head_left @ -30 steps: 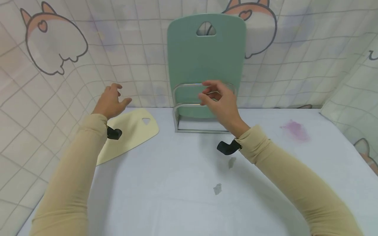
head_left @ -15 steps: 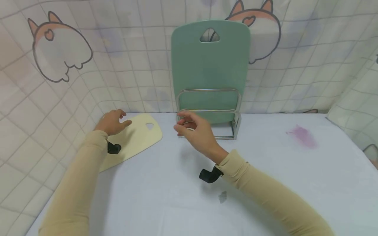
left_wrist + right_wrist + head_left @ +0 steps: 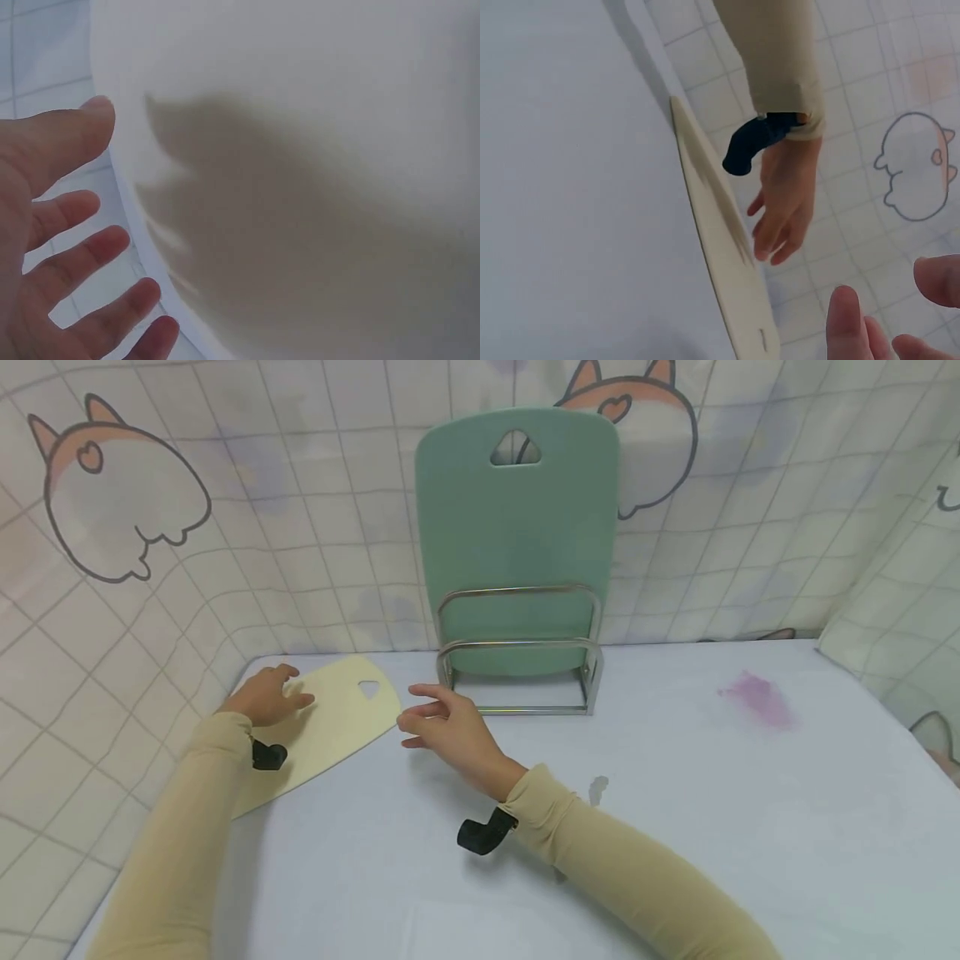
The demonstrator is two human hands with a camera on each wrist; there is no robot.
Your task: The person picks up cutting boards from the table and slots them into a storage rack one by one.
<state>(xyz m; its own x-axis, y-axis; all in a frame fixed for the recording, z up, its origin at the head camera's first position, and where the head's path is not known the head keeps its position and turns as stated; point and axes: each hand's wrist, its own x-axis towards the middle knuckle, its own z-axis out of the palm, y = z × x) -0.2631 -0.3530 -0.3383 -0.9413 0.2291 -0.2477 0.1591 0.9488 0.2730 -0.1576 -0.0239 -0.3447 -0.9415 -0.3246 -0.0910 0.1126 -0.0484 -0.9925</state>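
A cream cutting board (image 3: 337, 718) with a small cut-out handle lies flat at the table's left side. Over its far left edge hovers my left hand (image 3: 262, 696); the left wrist view has its fingers (image 3: 82, 255) spread and relaxed, holding nothing, with their shadow cast on the board. My right hand (image 3: 453, 731), loosely bent and holding nothing, is in the air just right of that board's right edge. Behind it, a green cutting board (image 3: 517, 527) stands upright in a metal wire rack (image 3: 517, 644).
A white cloth covers the table (image 3: 675, 793), with a pink stain (image 3: 759, 697) at the right and a grey mark (image 3: 597, 790) near the middle. Curtains (image 3: 315, 527) printed with grid lines and cartoon animals hang behind and to the left.
My right hand has moved from in front of the rack leftward and down toward the cream board. My left hand has come lower over that board. Both boards have stayed in place.
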